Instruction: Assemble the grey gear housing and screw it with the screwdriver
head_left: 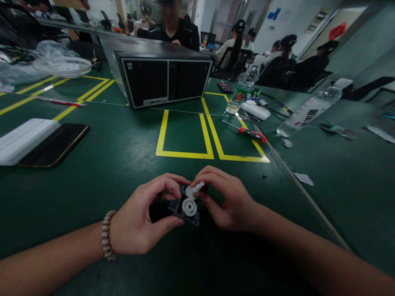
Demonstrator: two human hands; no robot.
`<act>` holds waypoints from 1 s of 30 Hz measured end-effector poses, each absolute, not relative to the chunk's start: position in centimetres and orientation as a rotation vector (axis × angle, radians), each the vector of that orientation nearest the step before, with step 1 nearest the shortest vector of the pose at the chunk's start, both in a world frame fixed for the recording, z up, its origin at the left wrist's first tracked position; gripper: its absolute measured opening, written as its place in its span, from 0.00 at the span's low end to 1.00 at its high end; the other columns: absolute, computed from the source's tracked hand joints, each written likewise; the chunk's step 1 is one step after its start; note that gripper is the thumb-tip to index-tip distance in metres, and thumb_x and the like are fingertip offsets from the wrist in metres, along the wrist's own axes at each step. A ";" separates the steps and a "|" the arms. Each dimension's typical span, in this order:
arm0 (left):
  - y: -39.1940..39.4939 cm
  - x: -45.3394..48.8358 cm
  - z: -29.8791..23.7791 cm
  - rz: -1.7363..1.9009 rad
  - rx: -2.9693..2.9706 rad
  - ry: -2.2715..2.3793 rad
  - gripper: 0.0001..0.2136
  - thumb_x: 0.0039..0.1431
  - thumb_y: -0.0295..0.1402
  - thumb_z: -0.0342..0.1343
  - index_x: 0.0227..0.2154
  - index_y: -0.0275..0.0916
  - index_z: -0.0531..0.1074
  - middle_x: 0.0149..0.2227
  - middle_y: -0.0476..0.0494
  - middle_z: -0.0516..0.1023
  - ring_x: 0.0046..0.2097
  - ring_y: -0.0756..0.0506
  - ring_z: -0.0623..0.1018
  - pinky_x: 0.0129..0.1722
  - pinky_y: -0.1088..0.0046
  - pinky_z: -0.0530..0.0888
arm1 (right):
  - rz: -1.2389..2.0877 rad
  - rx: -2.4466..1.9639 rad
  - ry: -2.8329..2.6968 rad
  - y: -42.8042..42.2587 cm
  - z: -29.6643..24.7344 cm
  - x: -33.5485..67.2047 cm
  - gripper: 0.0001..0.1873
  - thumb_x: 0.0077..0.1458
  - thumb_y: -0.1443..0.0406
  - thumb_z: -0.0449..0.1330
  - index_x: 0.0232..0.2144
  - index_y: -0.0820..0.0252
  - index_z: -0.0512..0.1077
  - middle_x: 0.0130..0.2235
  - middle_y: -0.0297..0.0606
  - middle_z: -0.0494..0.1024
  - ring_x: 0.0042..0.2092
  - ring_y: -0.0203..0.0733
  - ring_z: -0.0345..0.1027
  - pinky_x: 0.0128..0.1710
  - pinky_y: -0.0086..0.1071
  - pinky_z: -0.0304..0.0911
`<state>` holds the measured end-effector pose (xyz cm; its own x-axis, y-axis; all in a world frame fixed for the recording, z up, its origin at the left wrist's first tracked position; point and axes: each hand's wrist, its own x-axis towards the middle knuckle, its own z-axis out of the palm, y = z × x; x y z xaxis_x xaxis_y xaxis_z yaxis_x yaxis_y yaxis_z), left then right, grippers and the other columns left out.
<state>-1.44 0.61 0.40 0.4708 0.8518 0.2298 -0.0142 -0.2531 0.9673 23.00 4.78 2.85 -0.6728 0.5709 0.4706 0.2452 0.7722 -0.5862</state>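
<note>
Low over the green table mat, both my hands hold a small black plastic housing (185,212) with a white round gear (189,206) set in its top. My left hand (145,218), with a bead bracelet on the wrist, grips the housing between thumb and curled fingers. My right hand (226,201) is closed in a pinch on a small white shaft piece (195,188) that stands tilted at the housing's upper edge, beside a second white gear.
A red-handled screwdriver (251,134) lies ahead on yellow floor-tape lines (182,154). A black computer case (163,78) stands behind. A phone (54,144) and white box (24,139) lie left. Two water bottles (243,88) (308,112) stand right. Several people sit at the far side.
</note>
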 end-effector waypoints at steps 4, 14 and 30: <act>0.6 -1.4 0.5 0.990 1.595 0.733 0.13 0.59 0.25 0.67 0.43 0.38 0.69 0.59 0.34 0.73 0.53 0.41 0.80 0.51 0.66 0.79 | 0.620 -0.598 -2.280 4.7 2.7 23.0 0.11 0.63 0.75 0.59 0.46 0.59 0.71 0.42 0.43 0.76 0.39 0.45 0.72 0.37 0.38 0.72; 0.9 -1.7 1.0 0.970 1.879 0.729 0.12 0.63 0.27 0.65 0.48 0.40 0.76 0.59 0.35 0.75 0.57 0.37 0.78 0.55 0.58 0.78 | 0.672 -0.612 -2.223 4.9 2.3 22.8 0.10 0.62 0.73 0.61 0.45 0.58 0.71 0.40 0.41 0.76 0.38 0.43 0.72 0.36 0.38 0.70; 0.9 -1.9 1.1 1.003 1.931 0.732 0.12 0.61 0.26 0.67 0.47 0.42 0.81 0.56 0.38 0.79 0.59 0.38 0.78 0.58 0.58 0.76 | 0.768 -0.640 -2.225 4.7 2.3 22.6 0.08 0.62 0.73 0.62 0.43 0.60 0.71 0.39 0.41 0.75 0.37 0.42 0.71 0.36 0.37 0.70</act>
